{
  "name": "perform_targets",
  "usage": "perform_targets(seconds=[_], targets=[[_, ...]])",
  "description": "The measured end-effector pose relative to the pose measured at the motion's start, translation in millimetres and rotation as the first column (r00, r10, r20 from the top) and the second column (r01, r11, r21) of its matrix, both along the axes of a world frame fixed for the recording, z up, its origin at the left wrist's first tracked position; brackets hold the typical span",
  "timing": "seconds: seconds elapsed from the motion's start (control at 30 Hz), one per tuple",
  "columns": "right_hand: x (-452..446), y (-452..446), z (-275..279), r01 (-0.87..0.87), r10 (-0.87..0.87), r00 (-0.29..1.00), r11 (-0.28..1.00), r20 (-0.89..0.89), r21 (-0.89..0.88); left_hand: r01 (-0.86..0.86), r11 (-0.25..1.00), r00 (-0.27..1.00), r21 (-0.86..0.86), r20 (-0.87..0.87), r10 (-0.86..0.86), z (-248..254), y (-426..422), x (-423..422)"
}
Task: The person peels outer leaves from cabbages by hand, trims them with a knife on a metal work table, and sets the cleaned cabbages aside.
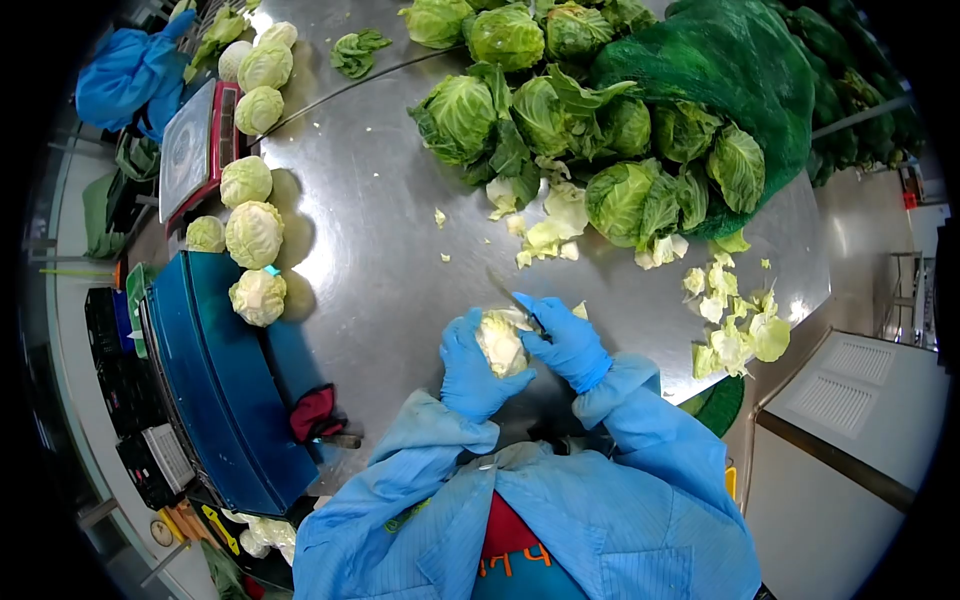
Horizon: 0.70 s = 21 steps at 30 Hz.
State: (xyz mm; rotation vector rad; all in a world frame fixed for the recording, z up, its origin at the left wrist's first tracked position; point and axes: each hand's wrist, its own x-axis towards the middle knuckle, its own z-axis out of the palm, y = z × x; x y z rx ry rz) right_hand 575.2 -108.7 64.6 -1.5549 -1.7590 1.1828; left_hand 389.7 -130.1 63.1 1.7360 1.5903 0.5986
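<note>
My left hand (472,370), in a blue glove, is wrapped round a pale trimmed cabbage (501,342) in front of my chest. In my blue-gloved right hand (568,342) is a knife (502,287), its blade pointing up and to the left. The fingers of the right hand are close against the right side of the cabbage, and its thumb lies near the cabbage. Most of the knife's handle is hidden in the glove. Cut leaf pieces (547,236) lie on the steel table (385,240) beyond my hands.
Untrimmed cabbages (455,120) and a green mesh sack (720,85) fill the far right. Trimmed cabbages (254,235) line the left edge beside a red scale (190,150) and a blue box (225,370). Leaf scraps (735,340) lie right; a dark red cloth (314,412) lies left.
</note>
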Motion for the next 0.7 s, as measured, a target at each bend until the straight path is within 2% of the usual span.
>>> perform_targets(seconds=[0.07,0.1,0.17,0.27,0.3,0.33,0.37,0.4,0.43,0.47,0.53,0.57,0.6,0.63,0.7], targets=[[-7.7,-3.5,-9.7,-0.004,-0.007,0.996,0.993,0.089,0.121,0.072,0.997,0.997,-0.036,-0.009,-0.072,7.7,1.0,-8.5],[-11.8,-4.2,-10.1,0.044,-0.061,0.995,0.981,0.083,0.189,0.056,0.997,0.998,-0.044,0.014,-0.056,13.3,1.9,-8.1],[-14.0,-8.2,-13.3,0.094,-0.089,0.995,0.988,-0.045,0.126,0.022,0.998,0.998,-0.066,0.058,-0.018,22.4,3.2,-7.4],[-9.2,-9.2,-28.9,0.165,-0.168,0.974,0.986,-0.151,-0.033,0.161,0.982,0.984,-0.101,-0.055,-0.167,9.8,-0.1,-18.4],[-8.4,-10.5,-30.5,0.188,-0.203,0.965,0.977,-0.167,-0.101,0.142,0.986,0.990,-0.090,0.004,-0.143,7.4,-2.5,-19.3],[-9.2,-11.7,-30.9,0.190,-0.294,0.850,0.945,-0.437,-0.267,0.122,0.989,0.991,-0.078,0.062,-0.117,5.4,-3.5,-20.2],[-10.5,-12.6,-30.2,0.137,-0.401,0.650,0.897,-0.645,-0.420,0.100,0.993,0.989,-0.065,0.120,-0.092,2.7,-3.5,-21.2],[-11.0,-14.0,-27.1,0.037,-0.514,0.391,0.838,-0.764,-0.545,0.096,0.991,0.982,-0.089,0.172,-0.079,-2.1,-4.2,-23.6],[-4.7,-10.4,-14.0,0.074,-0.580,0.366,0.798,-0.728,-0.599,0.093,0.989,0.972,-0.114,0.225,-0.066,-7.6,-4.9,-26.8],[1.8,2.9,24.6,-0.036,-0.481,0.335,0.853,-0.810,-0.521,0.094,0.986,0.959,-0.136,0.278,-0.053,-10.8,-4.3,-29.1],[19.1,14.2,36.2,0.202,-0.601,0.422,0.792,-0.679,-0.575,0.064,0.983,0.890,-0.172,0.455,0.022,-10.6,-4.4,-31.7],[15.1,22.9,28.2,0.503,-0.658,0.514,0.751,-0.551,-0.428,0.053,0.980,0.842,-0.193,0.536,0.060,-10.2,-5.1,-33.5],[10.2,27.6,16.5,0.730,-0.733,0.548,0.654,-0.403,-0.197,0.076,0.981,0.866,-0.176,0.499,0.022,-9.0,-7.9,-37.5],[12.2,25.3,10.2,0.731,-0.708,0.682,0.667,-0.186,0.141,0.101,0.982,0.886,-0.157,0.463,-0.017,-7.8,-10.6,-41.6],[18.0,11.1,-0.8,0.456,-0.467,0.865,0.884,-0.181,-0.102,0.128,0.980,0.913,-0.152,0.403,-0.057,-9.7,-11.0,-45.4]])
